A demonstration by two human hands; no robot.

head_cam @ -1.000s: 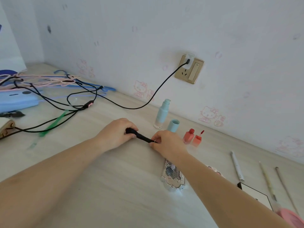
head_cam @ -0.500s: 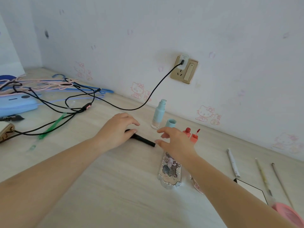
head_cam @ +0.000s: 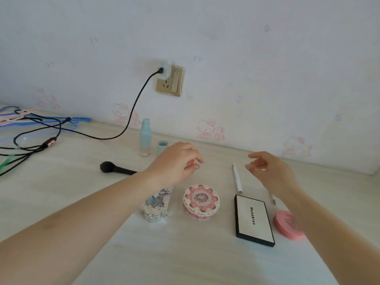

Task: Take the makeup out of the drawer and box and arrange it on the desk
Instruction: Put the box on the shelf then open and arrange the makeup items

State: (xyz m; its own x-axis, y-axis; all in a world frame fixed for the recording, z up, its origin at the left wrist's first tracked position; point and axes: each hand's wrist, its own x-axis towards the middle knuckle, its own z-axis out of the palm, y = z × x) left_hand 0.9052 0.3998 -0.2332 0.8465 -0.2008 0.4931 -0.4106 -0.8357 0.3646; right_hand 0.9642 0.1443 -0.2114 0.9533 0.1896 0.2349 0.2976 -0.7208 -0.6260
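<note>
A: Why is the black, soft-headed makeup brush (head_cam: 117, 169) lying flat out beyond the left forearm?

B: It looks set down as part of the row on the pale wood-grain desk (head_cam: 61, 198). No hand touches it; its handle end runs behind the left wrist.

A: And the left hand (head_cam: 174, 161) itself?

B: It is over the desk with fingers curled down, and a bit of coral red shows under the fingertips. I judge it is closing on one of the small red pieces there, but too little shows to say whether it grips it, so I cannot tell.

A: The right hand (head_cam: 269, 171)?

B: Raised, fingers loosely bent, nothing in it. It hovers just right of the slim white pencil (head_cam: 236, 178), which lies pointing away from the person.

A: What sits behind the left hand?

B: A tall pale-blue pump bottle (head_cam: 145, 138) stands upright with its matching cap (head_cam: 162, 146) beside it, near the wall.

A: And nearer the person?

B: A second row: a silver embossed case (head_cam: 157, 204) under the left wrist, a round pink cake-shaped compact (head_cam: 201, 201) between the hands, a flat white black-edged palette (head_cam: 254, 220), and a round pink compact (head_cam: 286, 225) partly under the right forearm. Flat things lie face up, I think so that each can be read.

A: Much left?

B: Drawer and box are out of view, so I can't judge.
</note>
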